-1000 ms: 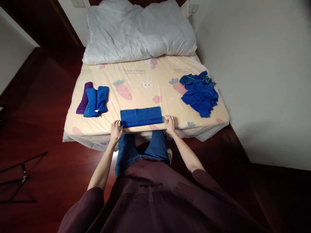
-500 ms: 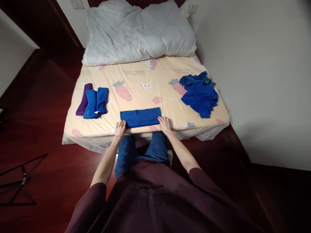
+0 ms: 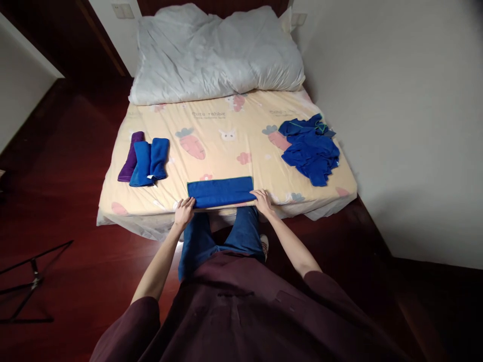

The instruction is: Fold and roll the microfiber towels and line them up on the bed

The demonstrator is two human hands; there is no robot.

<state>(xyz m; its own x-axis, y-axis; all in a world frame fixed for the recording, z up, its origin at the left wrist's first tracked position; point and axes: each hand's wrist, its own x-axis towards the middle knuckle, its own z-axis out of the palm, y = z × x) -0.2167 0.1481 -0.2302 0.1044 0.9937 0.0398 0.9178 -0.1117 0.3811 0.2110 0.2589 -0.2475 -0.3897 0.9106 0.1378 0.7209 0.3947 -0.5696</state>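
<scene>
I watch the left hand and right hand, apart, touching one blue cloth mid-frame; whether they pinch, I can't tell. It has slid nearer the bed edge. Beyond, frame left, three folded cloths; frame right, one crumpled heap.

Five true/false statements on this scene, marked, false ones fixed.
1. The left hand touches the flat rectangular blue cloth. True.
2. The crumpled blue fabric pile lies left of that cloth. False: right of it.
3. The right hand rests on the pile. False: it is at the flat cloth's right end.
4. The narrow purple cloth bundle lies left of two narrow blue cloth bundles. True.
5. The bulky white bedding lies farther away than the flat cloth. True.
</scene>
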